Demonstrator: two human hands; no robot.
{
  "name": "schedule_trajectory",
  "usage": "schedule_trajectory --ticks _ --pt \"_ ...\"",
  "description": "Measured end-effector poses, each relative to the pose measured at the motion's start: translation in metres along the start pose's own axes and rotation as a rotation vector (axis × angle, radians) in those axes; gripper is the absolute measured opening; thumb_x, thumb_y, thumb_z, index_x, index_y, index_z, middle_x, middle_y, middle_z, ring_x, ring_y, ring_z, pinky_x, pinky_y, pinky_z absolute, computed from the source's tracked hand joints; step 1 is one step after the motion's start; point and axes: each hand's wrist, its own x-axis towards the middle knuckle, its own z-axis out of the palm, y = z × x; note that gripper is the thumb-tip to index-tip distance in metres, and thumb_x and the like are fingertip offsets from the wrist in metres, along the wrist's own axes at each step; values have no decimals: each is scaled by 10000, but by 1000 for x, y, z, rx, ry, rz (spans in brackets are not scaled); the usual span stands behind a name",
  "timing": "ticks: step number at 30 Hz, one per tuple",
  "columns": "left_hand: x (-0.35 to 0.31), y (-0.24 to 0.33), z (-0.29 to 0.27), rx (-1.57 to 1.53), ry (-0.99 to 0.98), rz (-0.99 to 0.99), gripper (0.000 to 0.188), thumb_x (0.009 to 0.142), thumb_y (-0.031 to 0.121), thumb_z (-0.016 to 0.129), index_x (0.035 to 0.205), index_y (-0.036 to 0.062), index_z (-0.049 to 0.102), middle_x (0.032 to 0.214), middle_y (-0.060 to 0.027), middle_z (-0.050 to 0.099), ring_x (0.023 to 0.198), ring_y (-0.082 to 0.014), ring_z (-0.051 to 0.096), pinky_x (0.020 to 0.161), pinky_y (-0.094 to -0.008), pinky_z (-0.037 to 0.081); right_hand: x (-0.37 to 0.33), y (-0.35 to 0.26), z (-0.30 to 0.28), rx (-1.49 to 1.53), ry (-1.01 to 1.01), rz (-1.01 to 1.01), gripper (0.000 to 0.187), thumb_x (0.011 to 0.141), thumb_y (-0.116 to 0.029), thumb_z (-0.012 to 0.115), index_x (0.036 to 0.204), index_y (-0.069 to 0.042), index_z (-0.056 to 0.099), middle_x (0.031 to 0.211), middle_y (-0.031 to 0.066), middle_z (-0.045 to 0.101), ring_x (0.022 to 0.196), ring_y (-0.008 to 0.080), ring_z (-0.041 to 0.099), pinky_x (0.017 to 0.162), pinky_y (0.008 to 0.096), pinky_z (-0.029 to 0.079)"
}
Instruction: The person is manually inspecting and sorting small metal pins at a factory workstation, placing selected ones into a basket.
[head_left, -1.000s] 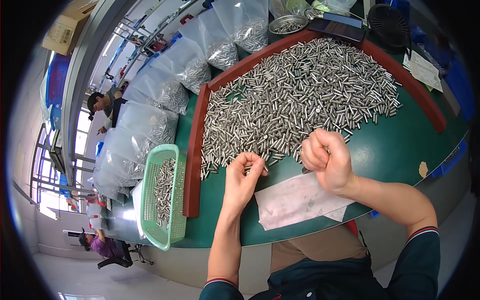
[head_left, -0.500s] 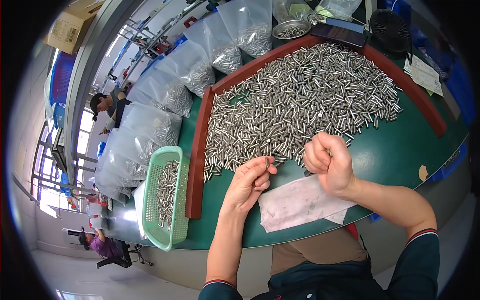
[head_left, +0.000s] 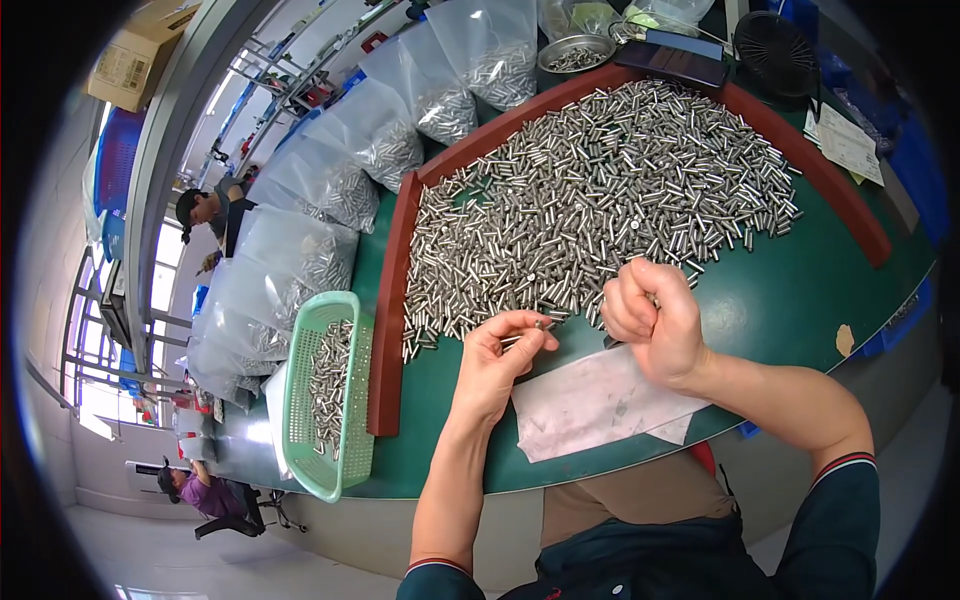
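A big heap of small silver metal cylinders [head_left: 590,205] covers a green table top [head_left: 780,300] bordered by a red-brown rim [head_left: 392,290]. My left hand [head_left: 500,362] pinches one small metal cylinder [head_left: 538,326] between thumb and fingertips at the heap's near edge. My right hand [head_left: 655,320] is curled into a fist just right of it; metal pieces seem to be held inside, though the fingers hide them. A crumpled white sheet [head_left: 595,402] lies on the table below both hands.
A green plastic basket [head_left: 325,405] holding several cylinders stands left of the rim. Clear bags of metal parts [head_left: 330,190] line the far left side. A metal bowl [head_left: 575,52], a dark fan [head_left: 775,45] and papers [head_left: 848,145] sit at the back. Other people work at the far left.
My left hand has lifted from flat on the table and now pinches one cylinder. My right fist has stayed almost still.
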Motion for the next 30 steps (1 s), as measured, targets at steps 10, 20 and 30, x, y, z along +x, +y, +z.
schedule_trajectory --ticks 10,20,30 --pt "-2 -1 5 212 24 24 134 770 33 597 899 -1 599 736 -14 574 652 -58 536 544 -166 376 0 -1 1 -40 -29 -18 398 860 -231 329 485 -114 268 418 -11 248 388 82 162 383 244 157" --pt "-10 -3 25 754 -82 168 102 756 56 578 817 -17 545 530 26 407 481 -38 368 433 -212 304 -1 -4 0 -60 -14 -1 410 866 -256 326 483 -118 269 422 -12 258 391 82 170 390 245 167" --pt "-14 -9 40 992 -35 279 99 708 63 610 704 5 531 443 -59 407 376 -182 414 406 -307 341 -6 -3 5 -53 10 120 407 863 -226 320 475 -114 264 421 -11 262 395 81 183 400 245 167"
